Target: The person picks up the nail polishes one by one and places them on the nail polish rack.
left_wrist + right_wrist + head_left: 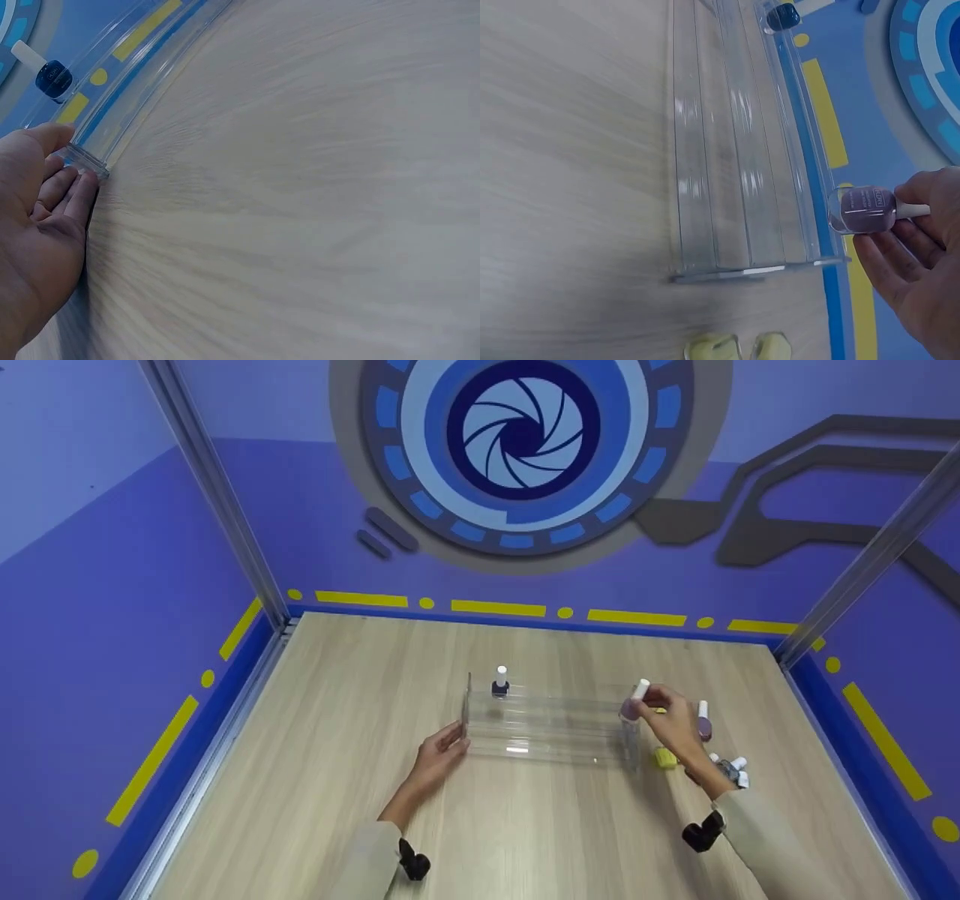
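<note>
A clear stepped acrylic rack [555, 729] stands on the wooden table. My left hand [437, 755] grips its left end panel, thumb on one side and fingers on the other in the left wrist view. Between the thumb and fingers of my right hand [922, 255] is a mauve nail polish bottle [868, 210] with a white cap. It is tilted, at the back right end of the rack; whether it touches the top tier I cannot tell. A dark blue nail polish bottle [54, 79] with a white cap stands upright at the rack's back left.
Right of the rack lies a yellow bottle [664, 757]; the right wrist view shows two yellowish bottles [712, 347]. Another mauve bottle [704, 726] lies farther right. Several white-capped bottles [729, 770] cluster beside my right forearm. Printed panels [517, 577] wall the table's back and sides.
</note>
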A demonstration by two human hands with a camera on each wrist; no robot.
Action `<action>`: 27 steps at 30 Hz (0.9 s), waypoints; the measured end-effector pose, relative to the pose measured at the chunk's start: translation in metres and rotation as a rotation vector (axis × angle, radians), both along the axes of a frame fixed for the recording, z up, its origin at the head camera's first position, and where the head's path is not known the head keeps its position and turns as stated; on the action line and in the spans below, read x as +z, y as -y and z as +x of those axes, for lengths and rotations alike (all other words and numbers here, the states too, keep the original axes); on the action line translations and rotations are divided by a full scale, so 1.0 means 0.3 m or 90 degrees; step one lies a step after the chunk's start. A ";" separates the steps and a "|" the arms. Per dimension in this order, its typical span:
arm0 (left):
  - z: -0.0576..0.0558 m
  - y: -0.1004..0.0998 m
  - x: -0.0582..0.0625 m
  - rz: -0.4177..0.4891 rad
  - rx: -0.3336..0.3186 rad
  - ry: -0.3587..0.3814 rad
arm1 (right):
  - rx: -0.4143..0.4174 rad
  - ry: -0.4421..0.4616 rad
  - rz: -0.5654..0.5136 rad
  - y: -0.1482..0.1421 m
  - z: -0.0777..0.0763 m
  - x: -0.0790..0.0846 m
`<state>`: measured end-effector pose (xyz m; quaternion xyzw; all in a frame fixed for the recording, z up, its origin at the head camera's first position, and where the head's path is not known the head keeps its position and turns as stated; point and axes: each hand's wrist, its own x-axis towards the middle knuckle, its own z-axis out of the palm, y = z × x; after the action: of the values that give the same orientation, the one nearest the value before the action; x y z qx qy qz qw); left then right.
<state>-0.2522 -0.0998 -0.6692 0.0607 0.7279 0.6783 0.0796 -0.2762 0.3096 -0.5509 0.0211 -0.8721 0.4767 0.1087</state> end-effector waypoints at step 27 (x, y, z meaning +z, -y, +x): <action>0.008 0.002 0.009 0.011 0.006 -0.007 | 0.093 0.015 -0.040 0.264 -0.008 -0.056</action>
<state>-0.2498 -0.1004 -0.6664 0.0616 0.7229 0.6845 0.0716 -0.2786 0.2305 -0.5677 0.0753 -0.8542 0.5105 0.0639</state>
